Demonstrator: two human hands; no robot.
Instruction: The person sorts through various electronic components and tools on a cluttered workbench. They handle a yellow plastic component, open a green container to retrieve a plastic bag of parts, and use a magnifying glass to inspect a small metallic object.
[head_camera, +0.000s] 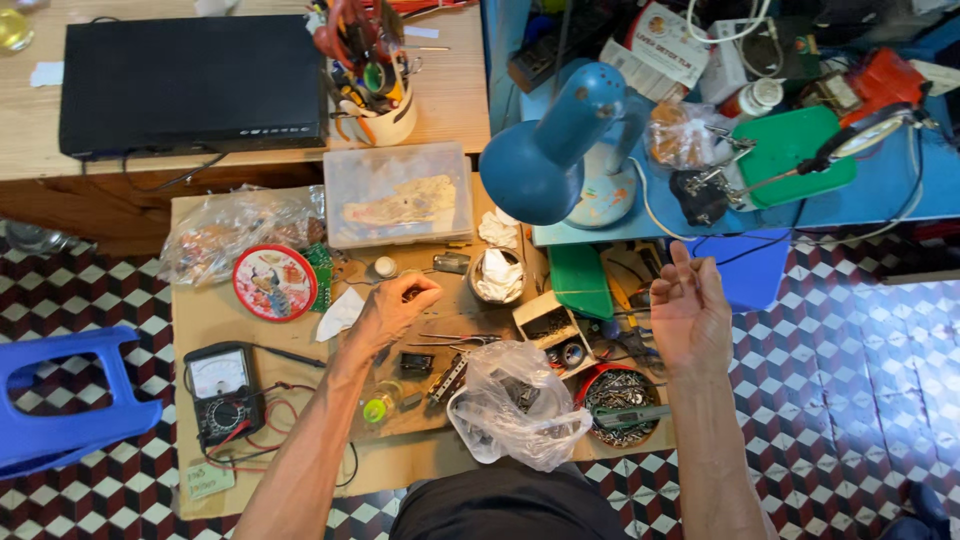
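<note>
— While the left hand (392, 308) rests out over the middle of the desk (200, 310), what has it got?
— Something small and dark, pinched between thumb and fingertips (425, 288); too small to tell what. It sits just near of the little white cap (384, 266) and left of the round cup stuffed with white rag (498, 277).
— And the right hand (688, 312)?
— Raised at the right edge, palm up, fingers loosely curled and apart, holding nothing that I can see. It hangs above the tin of screws and metal bits (620, 403), near the blue lamp (548, 150).
— So which step, would you say?
— Picking or sorting a small part, I judge. The clear plastic bag (515, 405) lies open at the near edge, tweezers (455, 339) just right of the left wrist, and the multimeter (225, 395) off at near left, its leads untouched.
— What does a following move ask for?
— A steady pinch, I'd think; the piece is tiny and the desk crowded, so dropped, it would vanish among the clutter.
</note>
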